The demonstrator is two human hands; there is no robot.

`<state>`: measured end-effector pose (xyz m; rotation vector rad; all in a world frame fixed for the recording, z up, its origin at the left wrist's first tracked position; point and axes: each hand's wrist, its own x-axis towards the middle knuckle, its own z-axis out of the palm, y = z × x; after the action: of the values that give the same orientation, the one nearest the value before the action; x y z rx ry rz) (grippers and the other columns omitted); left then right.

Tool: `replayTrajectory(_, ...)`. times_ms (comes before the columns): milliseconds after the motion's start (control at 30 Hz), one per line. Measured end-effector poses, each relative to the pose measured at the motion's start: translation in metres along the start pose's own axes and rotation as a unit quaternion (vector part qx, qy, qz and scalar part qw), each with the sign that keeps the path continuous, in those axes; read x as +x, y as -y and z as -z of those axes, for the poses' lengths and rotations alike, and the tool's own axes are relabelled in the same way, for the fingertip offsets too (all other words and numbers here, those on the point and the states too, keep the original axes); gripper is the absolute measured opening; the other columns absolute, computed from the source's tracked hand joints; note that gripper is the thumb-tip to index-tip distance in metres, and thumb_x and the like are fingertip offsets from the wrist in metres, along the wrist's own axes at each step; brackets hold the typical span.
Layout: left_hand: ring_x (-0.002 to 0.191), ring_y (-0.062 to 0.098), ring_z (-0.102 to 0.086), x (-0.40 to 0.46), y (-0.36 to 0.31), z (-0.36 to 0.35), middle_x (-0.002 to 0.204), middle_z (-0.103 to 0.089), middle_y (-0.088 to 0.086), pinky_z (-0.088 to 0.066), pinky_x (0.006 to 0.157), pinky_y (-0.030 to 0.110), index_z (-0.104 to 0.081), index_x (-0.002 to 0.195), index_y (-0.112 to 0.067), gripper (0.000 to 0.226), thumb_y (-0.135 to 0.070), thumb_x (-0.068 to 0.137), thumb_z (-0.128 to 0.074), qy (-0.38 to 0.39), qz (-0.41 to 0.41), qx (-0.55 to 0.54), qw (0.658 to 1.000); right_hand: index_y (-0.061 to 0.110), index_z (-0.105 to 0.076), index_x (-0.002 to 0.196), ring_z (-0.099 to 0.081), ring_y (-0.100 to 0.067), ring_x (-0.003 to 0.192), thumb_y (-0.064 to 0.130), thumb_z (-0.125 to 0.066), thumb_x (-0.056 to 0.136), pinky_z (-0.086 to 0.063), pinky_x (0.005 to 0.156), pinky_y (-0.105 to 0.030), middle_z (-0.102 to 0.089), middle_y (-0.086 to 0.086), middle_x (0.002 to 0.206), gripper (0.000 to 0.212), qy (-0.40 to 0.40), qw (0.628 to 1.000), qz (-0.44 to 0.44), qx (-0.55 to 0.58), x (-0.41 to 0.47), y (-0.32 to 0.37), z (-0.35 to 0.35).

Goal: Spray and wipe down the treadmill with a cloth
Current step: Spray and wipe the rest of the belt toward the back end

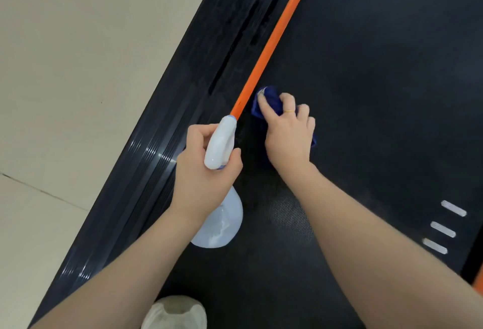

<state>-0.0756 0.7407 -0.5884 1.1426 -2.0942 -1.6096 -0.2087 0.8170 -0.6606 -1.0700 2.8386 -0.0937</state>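
The treadmill's black belt (379, 72) fills the right of the head view, with an orange stripe (271, 46) along its left edge and a ribbed black side rail (183, 109) beyond it. My left hand (201, 171) grips a white spray bottle (220, 143) by its neck, nozzle pointing up the stripe; the translucent body hangs below my wrist. My right hand (287, 130) holds a bunched dark blue cloth (269, 98) pressed on the belt just right of the stripe, index finger stretched over it.
Beige tiled floor (78, 67) lies left of the treadmill. Three white dash marks (444, 226) sit on the belt at the lower right, an orange edge (478, 279) beyond them. A light shoe (175, 313) stands on the belt at the bottom.
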Motion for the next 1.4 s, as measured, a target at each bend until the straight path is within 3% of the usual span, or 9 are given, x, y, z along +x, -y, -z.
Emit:
replayTrajectory(167,0.08,-0.003,-0.061,0.002,0.0,-0.002,0.092,-0.06,-0.029,-0.048,0.063,0.012,-0.047,0.101,-0.028,0.033,-0.017,0.076,-0.067,-0.001,0.011,-0.012,1.0,0.035,-0.057,0.125,-0.037,-0.027,0.081,0.018,-0.039,0.074,-0.037,0.061,-0.033,-0.048,-0.006,0.119,0.057,0.013,0.987,0.161,-0.012,-0.057,-0.012,-0.012)
replayTrajectory(367,0.084,0.0,-0.061,-0.003,0.001,0.001,0.093,-0.061,-0.013,-0.052,0.066,0.015,-0.045,0.102,-0.031,0.035,-0.02,0.075,-0.066,0.012,-0.01,-0.013,1.0,0.027,-0.062,0.122,-0.05,-0.033,0.078,0.005,-0.069,0.064,-0.039,0.061,-0.034,-0.058,-0.012,0.116,0.062,-0.063,0.998,0.019,-0.003,-0.014,-0.014,-0.01)
replayTrajectory(533,0.079,-0.004,-0.059,0.005,-0.002,-0.002,0.091,-0.058,-0.028,-0.048,0.064,0.015,-0.045,0.095,-0.034,0.035,-0.014,0.08,-0.069,0.017,0.002,0.0,1.0,0.032,-0.058,0.126,-0.041,-0.029,0.081,0.014,-0.046,0.072,-0.038,0.061,-0.034,-0.056,-0.009,0.116,0.058,0.009,0.987,0.157,-0.014,-0.064,-0.022,-0.007)
replayTrajectory(667,0.084,-0.004,-0.059,0.003,0.002,-0.002,0.09,-0.055,-0.033,-0.05,0.066,0.014,-0.043,0.097,-0.036,0.036,-0.017,0.079,-0.068,0.024,-0.017,0.003,1.0,0.033,-0.041,0.139,-0.044,-0.035,0.099,0.008,-0.049,0.084,-0.035,0.076,-0.04,-0.043,-0.012,0.134,0.062,0.03,0.998,-0.035,-0.03,0.008,-0.042,0.005)
replayTrajectory(733,0.086,-0.003,-0.059,0.0,0.002,-0.002,0.092,-0.055,-0.031,-0.051,0.066,0.014,-0.043,0.099,-0.037,0.035,-0.022,0.076,-0.065,0.035,-0.015,0.007,0.999,0.033,-0.04,0.14,-0.041,-0.034,0.1,0.005,-0.053,0.083,-0.036,0.077,-0.04,-0.04,-0.012,0.136,0.065,0.028,0.998,-0.056,-0.004,-0.008,-0.039,0.001)
replayTrajectory(933,0.086,-0.009,-0.058,-0.002,-0.009,-0.008,0.09,-0.057,-0.02,-0.046,0.067,0.007,-0.043,0.1,-0.035,0.046,-0.005,0.079,-0.071,0.059,-0.039,0.017,0.997,0.035,-0.045,0.129,-0.039,-0.03,0.087,0.014,-0.036,0.076,-0.043,0.067,-0.037,-0.043,-0.008,0.121,0.058,0.005,0.99,0.141,-0.011,-0.103,-0.052,-0.011)
replayTrajectory(1100,0.09,-0.014,-0.056,-0.017,-0.005,-0.011,0.091,-0.058,-0.027,-0.044,0.068,0.003,-0.04,0.101,-0.037,0.056,0.001,0.076,-0.073,0.07,-0.066,0.025,0.995,0.027,-0.058,0.126,-0.046,-0.041,0.088,-0.006,-0.058,0.071,-0.041,0.07,-0.044,-0.051,-0.019,0.126,0.064,-0.048,0.989,-0.134,0.031,-0.045,-0.07,-0.007)
replayTrajectory(1267,0.085,-0.012,-0.057,-0.006,-0.009,-0.016,0.091,-0.056,-0.021,-0.045,0.067,0.005,-0.046,0.104,-0.023,0.042,-0.004,0.078,-0.072,0.08,-0.046,0.03,0.995,0.032,-0.047,0.13,-0.038,-0.031,0.091,0.01,-0.047,0.075,-0.046,0.071,-0.042,-0.039,-0.009,0.124,0.06,-0.005,0.996,0.077,0.034,-0.141,-0.042,-0.017)
replayTrajectory(1400,0.088,-0.002,-0.06,-0.002,-0.004,-0.01,0.095,-0.059,-0.016,-0.05,0.07,0.013,-0.046,0.106,-0.023,0.036,-0.019,0.077,-0.066,0.056,-0.042,0.029,0.997,0.032,-0.055,0.128,-0.04,-0.031,0.088,0.013,-0.039,0.076,-0.042,0.069,-0.038,-0.042,-0.01,0.123,0.057,-0.014,0.996,0.083,0.019,-0.1,-0.046,-0.013)
